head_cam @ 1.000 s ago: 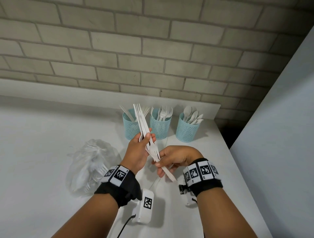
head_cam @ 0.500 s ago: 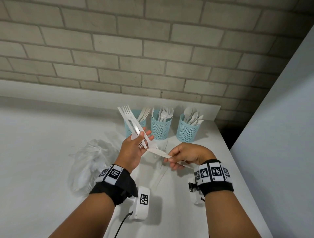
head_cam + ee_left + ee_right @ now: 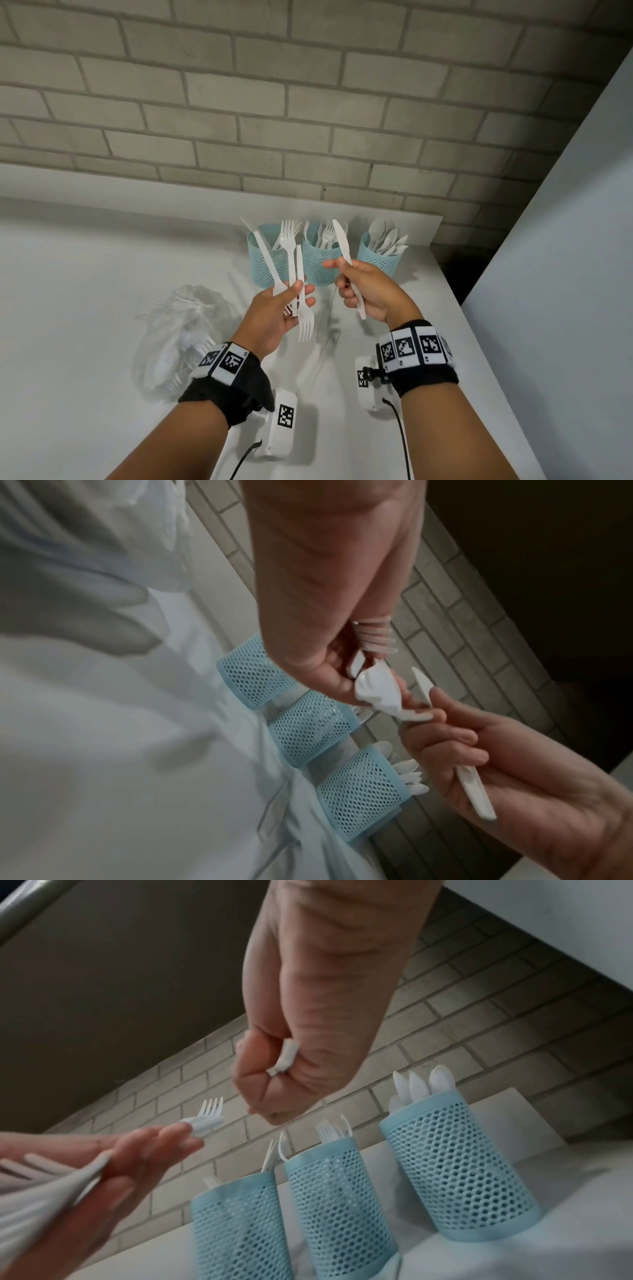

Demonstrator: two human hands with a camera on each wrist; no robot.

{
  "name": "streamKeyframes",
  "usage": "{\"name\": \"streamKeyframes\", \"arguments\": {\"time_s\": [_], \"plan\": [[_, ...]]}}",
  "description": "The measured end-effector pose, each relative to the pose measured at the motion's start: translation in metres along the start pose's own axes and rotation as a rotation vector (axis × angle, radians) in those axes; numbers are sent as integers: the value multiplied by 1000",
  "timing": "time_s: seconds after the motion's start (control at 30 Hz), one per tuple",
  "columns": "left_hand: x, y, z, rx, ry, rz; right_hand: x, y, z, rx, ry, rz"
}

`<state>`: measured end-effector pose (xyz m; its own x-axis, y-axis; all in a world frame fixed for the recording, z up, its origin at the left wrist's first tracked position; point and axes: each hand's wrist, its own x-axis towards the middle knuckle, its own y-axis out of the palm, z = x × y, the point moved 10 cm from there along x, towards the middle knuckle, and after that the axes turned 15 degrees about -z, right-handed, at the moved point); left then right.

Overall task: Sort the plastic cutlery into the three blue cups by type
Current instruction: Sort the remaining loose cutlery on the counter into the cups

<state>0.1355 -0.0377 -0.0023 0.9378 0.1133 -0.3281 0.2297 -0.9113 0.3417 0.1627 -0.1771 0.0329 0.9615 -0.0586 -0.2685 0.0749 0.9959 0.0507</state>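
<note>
White table (image 3: 85,281) fills lower frame, back edge against a grey brick wall (image 3: 239,102) across the top. Pale panel (image 3: 565,274) down the right side, dark gap between it and the wall. Crumpled clear plastic bag (image 3: 185,329) on the table, lower left of centre. Black cables (image 3: 402,438) trail off the bottom edge.

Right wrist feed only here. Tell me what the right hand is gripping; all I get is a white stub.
Observer: The head view shows the right hand gripping a knife by its handle, blade pointing up.
Operator: Now report any cutlery lying loose elsewhere.
Observer: A clear plastic bag with white cutlery inside lies on the table, left of the left hand, which holds forks.
</note>
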Motion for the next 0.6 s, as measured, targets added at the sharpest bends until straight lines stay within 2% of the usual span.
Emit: {"name": "streamKeyframes", "arguments": {"time_s": [0.13,0.3,0.47,0.6], "plan": [[2,-7,-1,-8,11,-27,7,3,-1,53,-7,-67],[6,-16,-3,-53,18,-68,20,9,40,90,-233,-214],[11,-26,-6,-90,26,-112,32,32,90,268,-444,-250],[14,-32,-6,-89,25,-131,50,61,105,294,-506,-245]]}}
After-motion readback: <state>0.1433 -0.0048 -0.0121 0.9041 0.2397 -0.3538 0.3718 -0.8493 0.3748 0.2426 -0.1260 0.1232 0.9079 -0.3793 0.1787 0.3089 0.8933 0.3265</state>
